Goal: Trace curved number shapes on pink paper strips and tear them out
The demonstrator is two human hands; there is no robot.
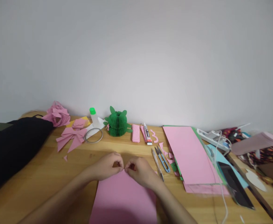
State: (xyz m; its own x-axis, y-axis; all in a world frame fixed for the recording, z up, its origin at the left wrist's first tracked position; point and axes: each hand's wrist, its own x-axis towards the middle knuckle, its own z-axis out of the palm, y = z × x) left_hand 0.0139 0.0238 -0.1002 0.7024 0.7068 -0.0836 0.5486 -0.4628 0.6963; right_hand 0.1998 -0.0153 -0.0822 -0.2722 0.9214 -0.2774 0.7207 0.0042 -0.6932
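A sheet of pink paper lies in front of me on the wooden table. At its far edge my left hand pinches the paper between thumb and fingertips. Close beside it my right hand pinches the same edge, the fingertips of both hands almost meeting. Just right of my right hand lie a pen and blue-handled thread snips. Beyond the hands stands a green honeycomb paper figure with leaf-shaped pieces on it. The fingertips partly hide the paper's edge.
Behind are folded pink strips, a glue tube, a grey ring, a green-capped glue bottle and a pink paper bow. Right: stacked pink sheets, a white cable, a phone. Left: black cloth.
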